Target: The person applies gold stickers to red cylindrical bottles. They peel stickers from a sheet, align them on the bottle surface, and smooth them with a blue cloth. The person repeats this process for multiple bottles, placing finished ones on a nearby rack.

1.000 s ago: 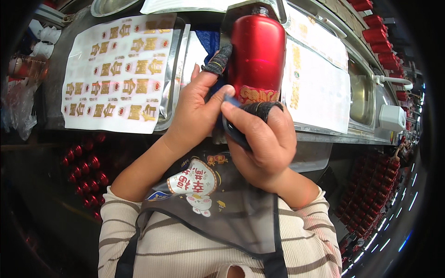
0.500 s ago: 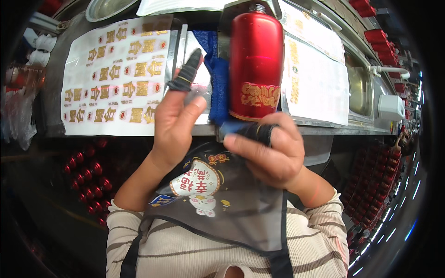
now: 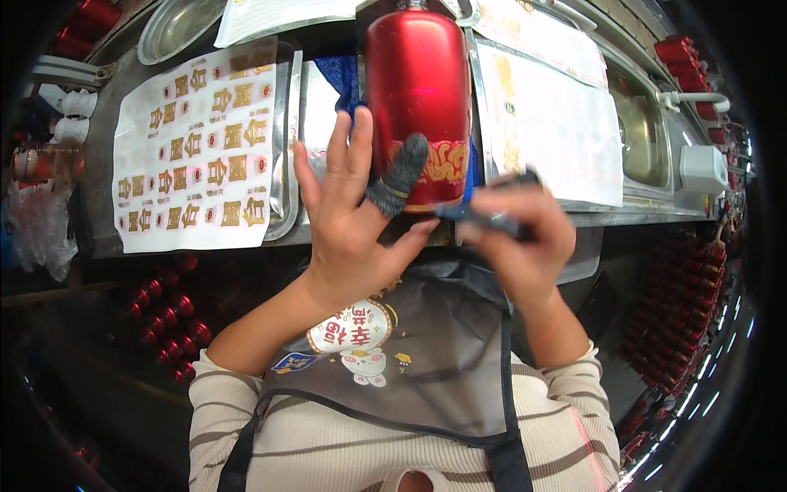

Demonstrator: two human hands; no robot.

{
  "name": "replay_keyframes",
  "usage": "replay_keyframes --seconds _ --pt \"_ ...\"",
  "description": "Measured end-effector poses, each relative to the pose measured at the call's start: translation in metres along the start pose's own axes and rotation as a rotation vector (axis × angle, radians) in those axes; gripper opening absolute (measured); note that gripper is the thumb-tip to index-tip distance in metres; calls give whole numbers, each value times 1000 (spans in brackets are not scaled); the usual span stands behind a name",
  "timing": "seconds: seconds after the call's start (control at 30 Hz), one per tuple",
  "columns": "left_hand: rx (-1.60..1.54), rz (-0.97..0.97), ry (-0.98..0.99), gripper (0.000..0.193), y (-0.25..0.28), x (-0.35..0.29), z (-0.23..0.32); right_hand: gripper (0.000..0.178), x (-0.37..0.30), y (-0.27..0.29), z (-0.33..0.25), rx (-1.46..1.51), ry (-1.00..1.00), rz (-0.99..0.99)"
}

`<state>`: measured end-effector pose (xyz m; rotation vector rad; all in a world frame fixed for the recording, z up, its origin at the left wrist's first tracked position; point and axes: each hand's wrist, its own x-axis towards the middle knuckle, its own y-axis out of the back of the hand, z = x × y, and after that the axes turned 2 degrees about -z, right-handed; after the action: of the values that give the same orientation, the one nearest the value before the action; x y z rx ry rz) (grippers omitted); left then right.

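Head view: left hand (image 3: 348,225), fingers spread, lays a black finger sleeve (image 3: 400,179) over the red bottle (image 3: 418,102); blurred right hand (image 3: 529,242) has fingers curled round a dark tool (image 3: 496,223), perhaps a scraper

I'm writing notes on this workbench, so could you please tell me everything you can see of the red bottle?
The red bottle looks glossy and metallic, with rounded shoulders, a neck cut off by the picture's upper edge, and a raised-looking gold pattern near its base. It appears to lie on its side, base toward the person, beside blue cloth. The left hand's covered finger overlaps the pattern; the right hand's blurred dark tool is at the base, contact unclear.
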<state>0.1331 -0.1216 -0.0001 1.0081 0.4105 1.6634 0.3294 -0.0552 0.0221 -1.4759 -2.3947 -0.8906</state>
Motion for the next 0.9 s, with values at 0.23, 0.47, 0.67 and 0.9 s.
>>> replay_keyframes --seconds 0.23,0.47,0.67,0.9 --pt "69 19 -78 81 -13 22 -3 23 -2 -6 22 -122 20 256" --pt "11 -247 3 91 6 13 -23 18 17 -9 4 180 -409 270" --pt "-78 -200 -60 88 -3 14 -35 20 17 -15 -13 83 -104 184" --pt "-66 -94 1 80 -3 28 -2 21 18 1 1 545 -578 397"
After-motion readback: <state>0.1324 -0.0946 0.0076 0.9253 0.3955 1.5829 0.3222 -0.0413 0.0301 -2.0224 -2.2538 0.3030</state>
